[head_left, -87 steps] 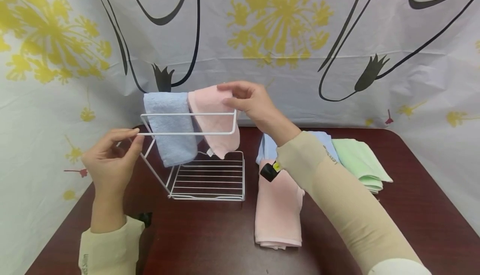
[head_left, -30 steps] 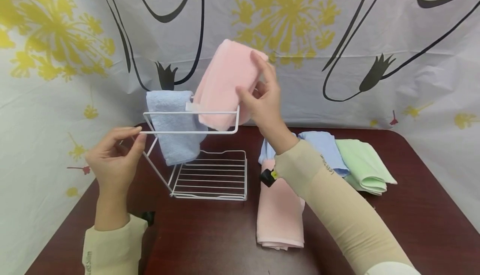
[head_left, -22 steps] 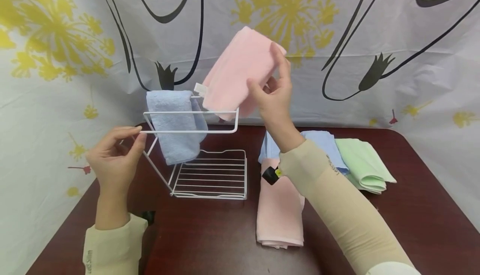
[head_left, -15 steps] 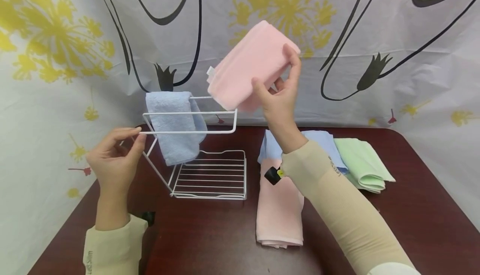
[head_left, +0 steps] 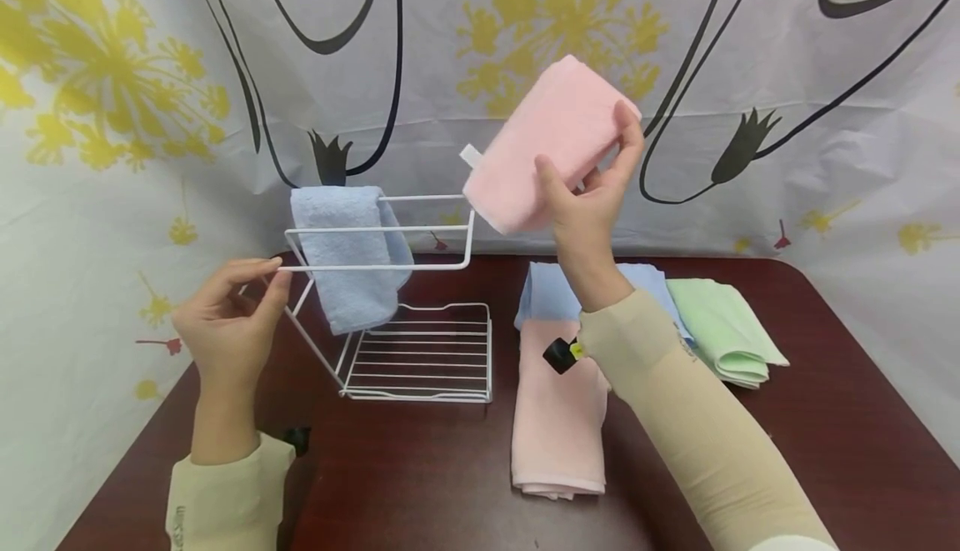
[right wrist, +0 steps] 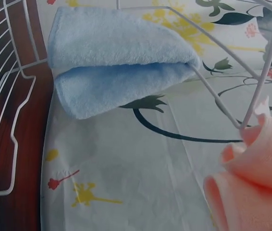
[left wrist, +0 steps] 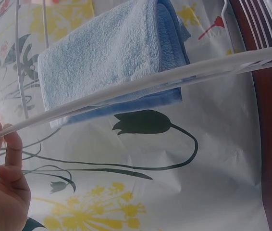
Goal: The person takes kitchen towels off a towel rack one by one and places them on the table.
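Observation:
My left hand (head_left: 228, 318) pinches the front left corner of a white wire rack (head_left: 375, 267) between thumb and fingers. Over the rack's upper back bars hangs a folded light blue towel (head_left: 347, 259), which also fills the top of the left wrist view as a towel (left wrist: 107, 57). In my right hand (head_left: 588, 213) a folded pink towel (head_left: 551, 138) is held in the air, thumb in front, just right of the rack's top. A small white tag sticks out from its left edge. The right wrist view shows this pink towel's (right wrist: 256, 187) folded layers; the right hand is hardly visible there.
Right of the rack, another folded pink towel (head_left: 558, 426) lies on the dark red table (head_left: 420, 476). Behind it are blue cloth (head_left: 551, 293) and a folded green towel (head_left: 720, 326). The rack's lower wire shelf (head_left: 420, 359) sits low on the table. A patterned sheet (head_left: 540, 226) hangs behind.
The pink towel has come off the rack's upper bars and moved up and then right in my right hand. My left hand keeps its pinch on the rack corner.

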Demonstrator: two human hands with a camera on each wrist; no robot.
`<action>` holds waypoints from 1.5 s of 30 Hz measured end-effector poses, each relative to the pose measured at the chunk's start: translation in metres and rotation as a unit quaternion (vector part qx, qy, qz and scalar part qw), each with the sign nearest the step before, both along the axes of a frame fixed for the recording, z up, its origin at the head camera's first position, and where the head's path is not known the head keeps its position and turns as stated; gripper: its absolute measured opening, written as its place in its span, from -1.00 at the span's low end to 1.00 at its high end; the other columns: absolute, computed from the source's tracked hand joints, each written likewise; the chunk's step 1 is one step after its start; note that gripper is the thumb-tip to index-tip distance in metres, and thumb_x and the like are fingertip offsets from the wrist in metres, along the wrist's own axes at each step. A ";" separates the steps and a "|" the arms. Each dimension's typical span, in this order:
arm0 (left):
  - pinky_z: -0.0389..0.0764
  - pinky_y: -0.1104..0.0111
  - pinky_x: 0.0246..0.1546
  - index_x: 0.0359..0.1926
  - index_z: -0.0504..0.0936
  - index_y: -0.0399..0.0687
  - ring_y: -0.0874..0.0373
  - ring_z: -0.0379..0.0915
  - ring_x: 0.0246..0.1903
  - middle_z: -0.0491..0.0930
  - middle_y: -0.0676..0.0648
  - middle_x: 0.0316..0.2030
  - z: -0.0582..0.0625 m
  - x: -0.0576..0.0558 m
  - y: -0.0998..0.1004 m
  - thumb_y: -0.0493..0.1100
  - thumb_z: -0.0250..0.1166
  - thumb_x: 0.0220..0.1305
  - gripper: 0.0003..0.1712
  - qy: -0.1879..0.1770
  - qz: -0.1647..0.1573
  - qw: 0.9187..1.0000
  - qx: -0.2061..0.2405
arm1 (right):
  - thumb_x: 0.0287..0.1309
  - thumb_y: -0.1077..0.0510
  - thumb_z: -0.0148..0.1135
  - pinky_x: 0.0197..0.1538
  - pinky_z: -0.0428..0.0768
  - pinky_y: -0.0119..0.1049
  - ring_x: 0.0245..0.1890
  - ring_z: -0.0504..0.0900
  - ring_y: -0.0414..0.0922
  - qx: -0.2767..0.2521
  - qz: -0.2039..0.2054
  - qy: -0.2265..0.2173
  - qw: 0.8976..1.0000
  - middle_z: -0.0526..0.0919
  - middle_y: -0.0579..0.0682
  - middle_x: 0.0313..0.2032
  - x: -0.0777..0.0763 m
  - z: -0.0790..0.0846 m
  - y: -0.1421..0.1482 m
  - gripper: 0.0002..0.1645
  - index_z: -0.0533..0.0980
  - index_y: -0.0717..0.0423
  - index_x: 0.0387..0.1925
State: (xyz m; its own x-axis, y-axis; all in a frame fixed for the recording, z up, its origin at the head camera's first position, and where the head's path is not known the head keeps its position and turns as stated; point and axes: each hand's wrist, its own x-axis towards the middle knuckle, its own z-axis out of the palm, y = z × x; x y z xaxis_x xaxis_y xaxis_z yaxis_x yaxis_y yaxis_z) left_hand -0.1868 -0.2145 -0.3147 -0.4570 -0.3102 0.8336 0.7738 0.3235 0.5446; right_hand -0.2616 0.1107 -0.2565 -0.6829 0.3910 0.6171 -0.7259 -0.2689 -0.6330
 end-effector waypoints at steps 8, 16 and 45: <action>0.27 0.61 -0.61 -0.29 0.73 -0.48 0.34 0.49 -0.47 0.74 0.16 -0.36 -0.001 0.001 -0.001 -0.47 0.42 0.00 -0.82 -0.003 0.007 1.000 -0.001 | 0.02 0.50 0.22 -0.08 0.61 -0.20 0.06 0.54 0.08 0.011 0.013 -0.008 1.000 0.12 -0.18 0.40 0.005 -0.014 0.014 0.00 0.05 -0.07 0.43; 0.26 0.61 -0.61 -0.29 0.75 -0.42 0.34 0.47 -0.47 0.75 0.11 -0.36 0.000 0.003 -0.001 -0.46 0.43 0.01 -0.82 0.001 0.010 1.000 -0.001 | 0.03 0.51 0.20 -0.07 0.62 -0.26 0.07 0.51 0.06 0.015 0.024 -0.010 1.000 0.14 -0.14 0.41 0.012 -0.030 0.030 -0.03 0.09 -0.05 0.41; 0.27 0.61 -0.61 -0.29 0.76 -0.40 0.32 0.49 -0.45 0.75 0.06 -0.35 -0.001 0.000 -0.002 -0.47 0.43 0.00 -0.83 0.003 0.000 1.000 -0.002 | 0.04 0.72 0.01 -0.11 0.64 -0.48 0.03 0.45 -0.09 0.125 0.092 -0.094 0.983 0.21 -0.01 0.38 0.067 -0.076 0.113 -0.01 0.13 0.04 0.45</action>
